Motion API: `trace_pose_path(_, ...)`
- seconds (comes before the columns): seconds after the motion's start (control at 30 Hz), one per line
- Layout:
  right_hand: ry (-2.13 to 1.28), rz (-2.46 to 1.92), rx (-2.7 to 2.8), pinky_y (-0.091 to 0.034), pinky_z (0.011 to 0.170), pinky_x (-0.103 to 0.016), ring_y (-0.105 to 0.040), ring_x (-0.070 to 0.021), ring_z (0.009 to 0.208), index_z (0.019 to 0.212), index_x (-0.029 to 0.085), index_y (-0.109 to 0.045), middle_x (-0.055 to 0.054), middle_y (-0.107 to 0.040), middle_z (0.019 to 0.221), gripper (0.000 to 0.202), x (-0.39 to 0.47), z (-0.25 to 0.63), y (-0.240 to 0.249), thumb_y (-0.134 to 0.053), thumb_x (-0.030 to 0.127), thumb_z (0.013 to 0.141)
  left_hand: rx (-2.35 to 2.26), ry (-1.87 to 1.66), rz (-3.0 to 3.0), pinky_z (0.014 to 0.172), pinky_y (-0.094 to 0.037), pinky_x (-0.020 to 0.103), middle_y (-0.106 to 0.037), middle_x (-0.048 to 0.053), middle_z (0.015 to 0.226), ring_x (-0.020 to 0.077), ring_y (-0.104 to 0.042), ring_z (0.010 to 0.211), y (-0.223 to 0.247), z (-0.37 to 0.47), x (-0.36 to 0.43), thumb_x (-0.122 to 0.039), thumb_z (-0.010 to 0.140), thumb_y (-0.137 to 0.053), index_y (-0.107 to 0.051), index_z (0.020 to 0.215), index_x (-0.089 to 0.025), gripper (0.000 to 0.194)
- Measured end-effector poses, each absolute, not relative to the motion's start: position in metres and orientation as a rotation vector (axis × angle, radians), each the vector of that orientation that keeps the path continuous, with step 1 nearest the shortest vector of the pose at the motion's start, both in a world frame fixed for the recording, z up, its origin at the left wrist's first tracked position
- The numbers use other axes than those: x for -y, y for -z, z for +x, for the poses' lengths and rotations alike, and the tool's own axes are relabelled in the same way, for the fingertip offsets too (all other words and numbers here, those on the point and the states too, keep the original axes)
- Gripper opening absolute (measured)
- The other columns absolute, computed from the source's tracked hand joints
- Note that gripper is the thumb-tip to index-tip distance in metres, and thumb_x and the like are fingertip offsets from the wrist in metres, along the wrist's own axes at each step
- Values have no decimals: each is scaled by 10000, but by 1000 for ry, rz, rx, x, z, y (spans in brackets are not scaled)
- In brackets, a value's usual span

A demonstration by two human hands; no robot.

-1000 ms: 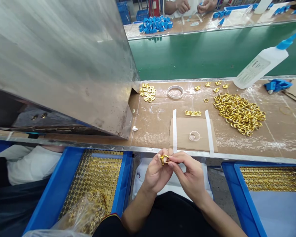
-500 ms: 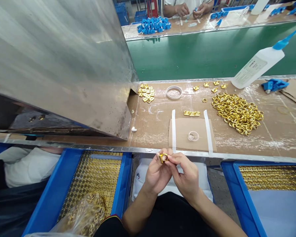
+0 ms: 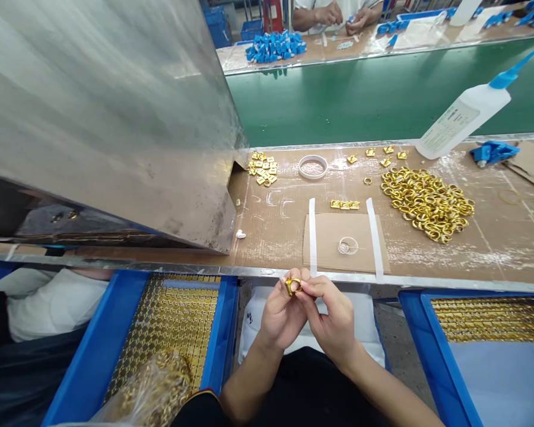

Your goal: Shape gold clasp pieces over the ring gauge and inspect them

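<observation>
Just past the bench's front edge, both my hands meet around one gold ring (image 3: 295, 286) with a flat top. My left hand (image 3: 279, 314) pinches it at the flat top, and my right hand (image 3: 333, 317) has thumb and forefinger on the band's other side. Beyond them lies a cardboard pad (image 3: 324, 243) between two white tape strips, with a small clear ring-shaped piece (image 3: 347, 245) on it. Three gold square pieces (image 3: 345, 204) sit in a row at the pad's far edge. To the right is a heap of gold rings (image 3: 427, 201).
A metal housing (image 3: 115, 107) fills the left. Blue trays of gold pieces flank me, the left tray (image 3: 211, 350) also bearing a plastic bag (image 3: 155, 385). A white bottle (image 3: 465, 118) leans at the back right, near a tape roll (image 3: 312, 167). A co-worker's hands (image 3: 342, 18) are across the green belt (image 3: 338, 101).
The view has shifted very slightly. Both my hands keep their hold on the ring in almost the same place.
</observation>
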State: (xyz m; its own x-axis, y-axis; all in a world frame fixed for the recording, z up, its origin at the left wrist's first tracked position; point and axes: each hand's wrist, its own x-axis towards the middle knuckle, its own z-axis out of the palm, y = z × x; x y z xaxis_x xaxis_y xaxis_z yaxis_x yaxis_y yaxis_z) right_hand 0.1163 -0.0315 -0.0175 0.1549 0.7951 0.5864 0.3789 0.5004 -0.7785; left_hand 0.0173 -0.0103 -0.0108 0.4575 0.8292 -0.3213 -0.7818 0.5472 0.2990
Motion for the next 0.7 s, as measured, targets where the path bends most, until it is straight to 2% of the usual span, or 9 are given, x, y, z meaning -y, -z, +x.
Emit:
trace_pose_path(0.2,-421,-1115,1453,-607,635,-274,-710,-176,709,1011,216,-665,-39,-723,799,135,31,117,19,-618,104,952,-478,-970,106,695,-457,193,-405,-35,717,104,-450,673,10,16,9,-367,753,-885,-525,680,-170,417)
trace_pose_path(0.43,-432,-1166,1440,-606,642,-278,-711,-176,717,1011,217,-663,-42,-725,814,138,32,118,16,-618,102,951,-530,-907,109,763,-474,253,-457,-15,728,130,-490,705,13,14,6,-376,855,-795,-569,687,-165,352)
trace_pose_path(0.57,-456,-1172,1424,-609,666,-275,-720,-174,737,1001,218,-668,-38,-734,832,128,31,119,16,-622,109,951,-543,-911,120,840,-478,277,-483,-11,736,135,-508,732,15,15,6,-371,860,-792,-609,707,-158,320)
trace_pose_path(0.7,-468,-1173,1423,-608,688,-265,-721,-164,757,1008,219,-666,-31,-740,853,129,31,120,17,-631,110,950,-534,-909,113,852,-475,277,-509,-4,757,141,-523,763,16,15,6,-404,847,-802,-632,729,-154,324)
